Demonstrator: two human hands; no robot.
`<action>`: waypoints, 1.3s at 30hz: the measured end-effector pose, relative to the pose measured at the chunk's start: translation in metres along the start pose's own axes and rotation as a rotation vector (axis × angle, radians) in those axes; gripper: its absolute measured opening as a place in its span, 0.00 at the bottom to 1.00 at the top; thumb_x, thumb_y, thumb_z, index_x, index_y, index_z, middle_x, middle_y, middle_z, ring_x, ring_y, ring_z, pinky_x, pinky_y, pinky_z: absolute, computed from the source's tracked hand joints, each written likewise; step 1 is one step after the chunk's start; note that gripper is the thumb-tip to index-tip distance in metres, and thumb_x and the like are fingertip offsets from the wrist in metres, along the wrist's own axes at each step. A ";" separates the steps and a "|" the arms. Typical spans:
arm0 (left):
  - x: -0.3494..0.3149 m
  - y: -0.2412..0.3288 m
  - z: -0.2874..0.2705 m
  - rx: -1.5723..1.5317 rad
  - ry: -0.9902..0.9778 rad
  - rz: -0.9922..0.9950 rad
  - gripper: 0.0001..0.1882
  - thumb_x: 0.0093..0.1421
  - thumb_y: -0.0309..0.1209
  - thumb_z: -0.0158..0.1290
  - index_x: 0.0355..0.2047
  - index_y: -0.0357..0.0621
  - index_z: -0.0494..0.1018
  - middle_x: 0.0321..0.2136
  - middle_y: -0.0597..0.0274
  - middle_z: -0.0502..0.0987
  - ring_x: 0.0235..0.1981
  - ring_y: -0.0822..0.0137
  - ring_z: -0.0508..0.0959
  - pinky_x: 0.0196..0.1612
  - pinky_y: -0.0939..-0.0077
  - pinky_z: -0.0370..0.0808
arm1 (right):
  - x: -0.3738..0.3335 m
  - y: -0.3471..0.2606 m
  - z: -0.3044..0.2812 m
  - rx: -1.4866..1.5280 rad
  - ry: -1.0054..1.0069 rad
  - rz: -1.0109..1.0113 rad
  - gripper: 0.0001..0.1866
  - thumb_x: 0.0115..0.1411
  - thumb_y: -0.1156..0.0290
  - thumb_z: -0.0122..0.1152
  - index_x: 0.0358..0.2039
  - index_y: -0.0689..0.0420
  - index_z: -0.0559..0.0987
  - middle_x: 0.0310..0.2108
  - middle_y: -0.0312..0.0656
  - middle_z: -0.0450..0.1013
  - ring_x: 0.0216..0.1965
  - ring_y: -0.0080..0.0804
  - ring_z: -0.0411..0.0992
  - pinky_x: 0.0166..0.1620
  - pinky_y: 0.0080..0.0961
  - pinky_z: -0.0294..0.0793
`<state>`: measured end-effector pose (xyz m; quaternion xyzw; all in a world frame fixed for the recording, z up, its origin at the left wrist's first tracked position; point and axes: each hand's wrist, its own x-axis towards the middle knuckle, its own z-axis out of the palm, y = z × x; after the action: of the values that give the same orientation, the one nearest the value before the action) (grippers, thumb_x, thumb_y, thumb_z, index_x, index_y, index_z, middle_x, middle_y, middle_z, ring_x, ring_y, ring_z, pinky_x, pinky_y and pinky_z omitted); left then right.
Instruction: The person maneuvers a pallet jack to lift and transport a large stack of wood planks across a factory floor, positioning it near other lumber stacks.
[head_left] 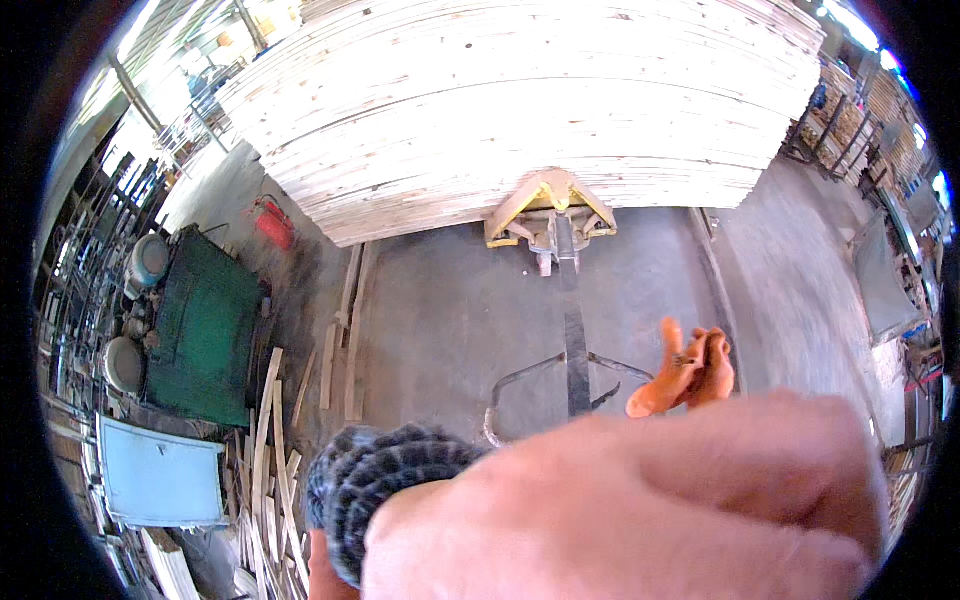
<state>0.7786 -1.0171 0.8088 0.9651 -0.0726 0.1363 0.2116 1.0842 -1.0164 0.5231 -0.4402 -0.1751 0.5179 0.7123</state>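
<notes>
A large bare hand, seemingly my left hand (620, 510), fills the lower middle very close to view. Its fingers are folded, and what they hold, if anything, is hidden. A bunched grey knitted cuff (385, 485) lies against its left side, with a strip of orange below. Beyond the hand, an orange glove (690, 370) shows several bent fingers and a raised thumb. Whether my right hand is inside it cannot be told. Past the glove, a pallet jack (550, 215) with a yellow frame points its dark handle (575, 350) toward me.
A tall stack of pale boards (520, 110) stands behind the pallet jack. Loose wooden strips (270, 440) lie on the left, near a green panel (205, 330) and a light blue panel (162, 472). A red object (272, 224) sits on the floor at far left.
</notes>
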 end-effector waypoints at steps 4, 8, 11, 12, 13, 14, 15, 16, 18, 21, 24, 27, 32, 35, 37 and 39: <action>0.018 -0.013 0.022 -0.314 0.044 0.061 0.19 0.63 0.39 0.53 0.49 0.39 0.74 0.36 0.55 0.78 0.37 0.64 0.78 0.46 0.67 0.75 | 0.000 -0.006 0.000 0.041 0.161 0.004 0.20 0.70 0.50 0.50 0.47 0.55 0.72 0.36 0.34 0.71 0.38 0.28 0.72 0.44 0.29 0.75; 0.046 -0.017 0.035 -0.541 0.036 0.105 0.17 0.63 0.37 0.54 0.47 0.39 0.75 0.35 0.56 0.78 0.36 0.64 0.77 0.45 0.67 0.75 | 0.012 0.007 -0.018 0.053 -0.080 -0.056 0.20 0.70 0.50 0.50 0.43 0.56 0.72 0.30 0.34 0.72 0.35 0.28 0.73 0.40 0.30 0.76; 0.044 -0.010 0.033 -0.625 0.074 0.142 0.15 0.63 0.35 0.54 0.45 0.40 0.75 0.35 0.57 0.77 0.36 0.64 0.77 0.44 0.67 0.75 | 0.016 0.011 0.014 0.122 0.142 0.069 0.18 0.70 0.53 0.51 0.43 0.56 0.72 0.31 0.37 0.72 0.35 0.30 0.73 0.39 0.30 0.76; 0.035 -0.006 0.030 -0.652 0.094 0.145 0.14 0.62 0.35 0.54 0.45 0.40 0.76 0.34 0.57 0.77 0.35 0.64 0.77 0.44 0.67 0.75 | 0.008 0.006 0.042 0.105 0.001 0.091 0.17 0.70 0.54 0.52 0.44 0.56 0.71 0.32 0.36 0.73 0.35 0.30 0.73 0.39 0.30 0.76; 0.035 0.004 0.030 -0.685 0.089 0.140 0.13 0.62 0.34 0.54 0.44 0.40 0.76 0.34 0.57 0.77 0.35 0.64 0.77 0.43 0.67 0.75 | -0.003 -0.003 0.066 0.104 -0.139 0.105 0.16 0.70 0.55 0.52 0.44 0.55 0.71 0.33 0.36 0.74 0.35 0.30 0.73 0.40 0.30 0.76; 0.052 0.006 0.035 -0.748 0.101 0.163 0.13 0.62 0.33 0.54 0.44 0.41 0.76 0.34 0.57 0.77 0.35 0.64 0.77 0.43 0.67 0.75 | 0.005 -0.006 0.060 -0.275 -0.143 -0.144 0.16 0.70 0.54 0.51 0.44 0.55 0.71 0.32 0.36 0.73 0.33 0.30 0.73 0.38 0.29 0.75; 0.053 0.006 0.031 -0.779 0.089 0.186 0.12 0.62 0.33 0.55 0.43 0.41 0.76 0.34 0.58 0.77 0.34 0.64 0.76 0.43 0.67 0.75 | 0.006 -0.001 0.060 -0.275 -0.125 -0.152 0.17 0.70 0.53 0.50 0.43 0.56 0.71 0.31 0.36 0.72 0.31 0.29 0.72 0.37 0.29 0.75; 0.068 -0.009 0.044 -0.885 0.069 0.312 0.11 0.62 0.32 0.55 0.43 0.41 0.76 0.33 0.58 0.76 0.34 0.64 0.76 0.43 0.67 0.75 | 0.004 -0.029 0.033 -0.365 -0.033 -0.181 0.18 0.70 0.52 0.50 0.43 0.56 0.71 0.30 0.37 0.72 0.29 0.29 0.72 0.35 0.29 0.75; 0.098 -0.017 0.048 -1.040 0.029 0.279 0.10 0.62 0.31 0.55 0.42 0.41 0.77 0.33 0.58 0.76 0.34 0.64 0.76 0.42 0.67 0.75 | 0.007 -0.029 0.054 -0.022 0.007 0.040 0.19 0.70 0.51 0.51 0.43 0.57 0.71 0.28 0.36 0.71 0.26 0.29 0.71 0.32 0.30 0.75; 0.079 0.022 0.049 -1.073 0.156 0.240 0.08 0.61 0.29 0.55 0.41 0.42 0.77 0.32 0.59 0.76 0.33 0.63 0.75 0.42 0.67 0.75 | 0.001 0.000 0.076 0.028 -0.081 0.056 0.18 0.70 0.53 0.50 0.43 0.57 0.71 0.29 0.37 0.70 0.29 0.28 0.71 0.35 0.29 0.74; 0.056 -0.004 0.038 -1.017 0.464 0.304 0.10 0.63 0.30 0.55 0.43 0.42 0.77 0.38 0.59 0.76 0.39 0.62 0.75 0.46 0.68 0.72 | 0.004 -0.011 0.047 -0.086 0.033 -0.028 0.19 0.69 0.52 0.52 0.43 0.57 0.72 0.32 0.38 0.70 0.31 0.30 0.72 0.37 0.30 0.75; 0.007 -0.015 -0.016 -1.016 0.663 0.295 0.13 0.63 0.29 0.54 0.45 0.36 0.76 0.43 0.52 0.80 0.44 0.57 0.78 0.50 0.61 0.72 | 0.004 -0.020 0.030 -0.124 0.055 -0.013 0.18 0.69 0.52 0.53 0.43 0.56 0.72 0.34 0.39 0.71 0.33 0.31 0.73 0.38 0.32 0.76; -0.041 0.043 -0.054 -0.676 0.790 0.397 0.16 0.63 0.46 0.57 0.49 0.58 0.74 0.48 0.63 0.78 0.50 0.63 0.75 0.57 0.49 0.63 | 0.016 0.004 0.031 -0.085 -0.092 0.053 0.17 0.70 0.56 0.50 0.45 0.58 0.72 0.43 0.40 0.72 0.41 0.34 0.74 0.47 0.31 0.75; -0.069 0.029 -0.048 -0.547 1.141 0.568 0.19 0.60 0.45 0.61 0.52 0.68 0.73 0.48 0.73 0.78 0.49 0.72 0.73 0.53 0.57 0.63 | 0.000 -0.010 0.037 -1.112 -0.085 -0.556 0.15 0.71 0.59 0.51 0.47 0.58 0.72 0.42 0.40 0.72 0.41 0.35 0.74 0.48 0.30 0.75; -0.065 0.026 -0.065 -0.407 1.379 0.348 0.23 0.58 0.43 0.62 0.55 0.65 0.72 0.49 0.71 0.76 0.57 0.69 0.69 0.56 0.56 0.62 | 0.004 -0.018 0.039 0.045 0.006 0.091 0.20 0.68 0.54 0.56 0.48 0.58 0.72 0.38 0.42 0.72 0.36 0.36 0.75 0.41 0.36 0.77; -0.042 0.012 -0.077 -0.446 1.455 0.265 0.22 0.59 0.45 0.59 0.53 0.58 0.73 0.47 0.62 0.79 0.53 0.59 0.74 0.53 0.54 0.68 | 0.008 -0.015 0.033 0.050 -0.018 0.076 0.22 0.68 0.52 0.56 0.47 0.59 0.72 0.35 0.42 0.73 0.33 0.36 0.75 0.37 0.37 0.78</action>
<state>0.7186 -0.9910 0.8682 0.5506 -0.0558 0.7425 0.3774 1.0728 -0.9955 0.5521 -0.4241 -0.1515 0.5528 0.7011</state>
